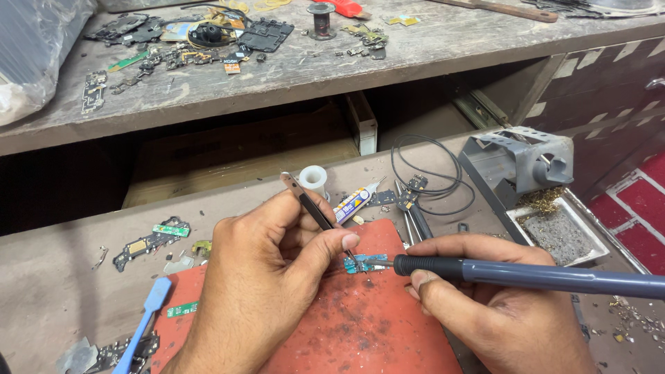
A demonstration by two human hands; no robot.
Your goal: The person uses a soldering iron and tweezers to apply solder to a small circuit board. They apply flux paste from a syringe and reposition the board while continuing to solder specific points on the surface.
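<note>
Left hand (267, 277) has its grip closed on tweezers (315, 211), tips down on the small teal circuit board (364, 263). Right hand (485, 305) is clamped around the soldering iron (526, 275), tip touching that board. Board sits on the red mat (360, 332) on the bench (48, 277).
</note>
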